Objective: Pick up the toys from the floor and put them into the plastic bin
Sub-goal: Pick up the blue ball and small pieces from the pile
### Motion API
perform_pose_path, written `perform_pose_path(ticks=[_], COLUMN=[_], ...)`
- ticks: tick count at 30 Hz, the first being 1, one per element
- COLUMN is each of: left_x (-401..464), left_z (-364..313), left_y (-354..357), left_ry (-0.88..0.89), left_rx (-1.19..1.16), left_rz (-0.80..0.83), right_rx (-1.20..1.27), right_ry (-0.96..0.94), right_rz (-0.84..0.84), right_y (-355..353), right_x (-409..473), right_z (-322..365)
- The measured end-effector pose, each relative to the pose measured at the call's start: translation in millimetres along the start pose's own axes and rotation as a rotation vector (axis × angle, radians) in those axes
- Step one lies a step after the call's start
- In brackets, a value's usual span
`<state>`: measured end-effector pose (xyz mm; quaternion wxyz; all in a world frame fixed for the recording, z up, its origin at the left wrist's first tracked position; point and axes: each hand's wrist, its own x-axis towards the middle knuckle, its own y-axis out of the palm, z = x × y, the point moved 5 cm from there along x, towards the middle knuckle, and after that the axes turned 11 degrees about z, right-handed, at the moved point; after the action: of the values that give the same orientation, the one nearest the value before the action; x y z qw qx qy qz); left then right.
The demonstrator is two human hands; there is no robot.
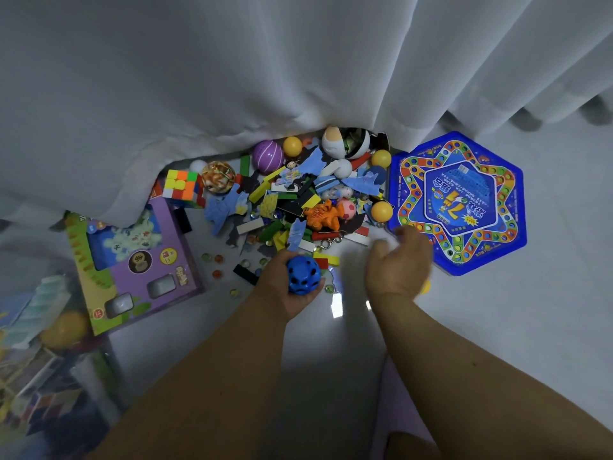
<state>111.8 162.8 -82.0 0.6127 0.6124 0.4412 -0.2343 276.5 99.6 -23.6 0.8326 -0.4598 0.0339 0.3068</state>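
A heap of toys (298, 200) lies on the pale floor against a white curtain: balls, coloured blocks, an orange tiger (323, 215), paper scraps and marbles. My left hand (285, 287) grips a blue ball with holes (303, 275) at the heap's near edge. My right hand (399, 263) is blurred, palm down, beside the blue hexagonal game box (464, 200). A yellow bit (425, 287) peeks from under it; I cannot tell whether the hand holds it. The clear plastic bin (109, 366) sits at the lower left with toys and a yellow ball (63, 328) inside.
A purple toy box (139, 260) lies left of the heap, with a colour cube (184, 187) behind it. The curtain (265, 78) hangs over the far side. Loose marbles (217, 258) are scattered near the purple box.
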Motion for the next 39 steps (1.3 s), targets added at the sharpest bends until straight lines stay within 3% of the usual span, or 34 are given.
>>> perform_pose_path(ticks=[1,2,4,6,8,13,18,21,23,30,35,39], left_x=[0,-1,-2,-5,-7,-12,-17,-22,-25,-28,-17,-10], left_z=[0,0,1,1,0,-3,1,2,2,-14,-26,-25], left_y=[-2,-3,-5,-7,-10,-25,-45,-51,-52,-43,-29,-20], left_ry=[0.003,0.007,0.005,0.000,-0.002,-0.002,-0.026,-0.031,-0.033,0.004,0.027,0.000], left_rx=[-0.003,-0.007,-0.011,-0.009,-0.003,0.036,0.043,0.042,0.059,0.180,0.357,0.353], left_rz=[-0.012,-0.016,-0.028,-0.031,-0.033,-0.069,-0.125,-0.140,-0.143,-0.133,-0.152,-0.132], right_rx=[-0.148,-0.236,-0.258,-0.291,-0.272,-0.051,-0.423,-0.632,-0.639,-0.315,-0.289,-0.364], right_ry=[0.124,0.264,0.458,0.506,0.419,0.192,-0.131,-0.271,-0.292,-0.213,-0.093,-0.153], right_rz=[-0.108,-0.114,0.023,0.228,0.339,0.428,0.708,0.706,0.671,0.587,0.627,0.664], right_y=[-11,-17,-11,8,25,44,79,87,86,78,91,104], right_x=[1,0,-6,-10,-6,-15,-70,-66,-56,-11,17,14], right_z=[-15,-31,-59,-71,-69,-51,-68,-65,-55,0,3,11])
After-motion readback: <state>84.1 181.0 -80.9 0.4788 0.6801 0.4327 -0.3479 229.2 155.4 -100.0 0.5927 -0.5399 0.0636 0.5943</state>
